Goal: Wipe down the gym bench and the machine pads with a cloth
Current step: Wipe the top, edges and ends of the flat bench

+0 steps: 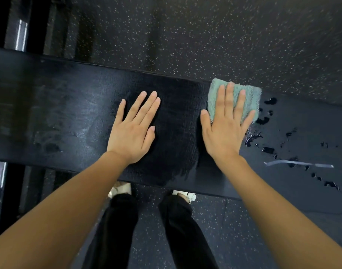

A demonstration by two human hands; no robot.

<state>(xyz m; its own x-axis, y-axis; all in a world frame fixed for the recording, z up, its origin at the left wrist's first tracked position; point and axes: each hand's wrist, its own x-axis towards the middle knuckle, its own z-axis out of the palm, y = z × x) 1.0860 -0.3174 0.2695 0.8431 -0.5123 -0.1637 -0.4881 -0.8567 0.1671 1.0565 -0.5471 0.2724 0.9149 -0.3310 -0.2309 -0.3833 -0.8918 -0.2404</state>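
Nearest you, black trouser legs (117,230) and white shoes (120,188) stand at the long black padded counter (49,113). Your left hand (131,131) lies flat on it, holding nothing. Your right hand (226,125), fingers straight, presses the folded teal cloth (249,98) at its far edge, with water droplets (271,100) just right and speckled floor (205,35) beyond.

Two black trouser legs (120,222) are seen standing on a dark rubber floor (224,35) flecked with white. Just ahead of the trouser legs, the toes of two white shoes (121,188) are partly shown. Well to the left of the trouser legs, shiny metal bars (21,34) are caught in shadow.
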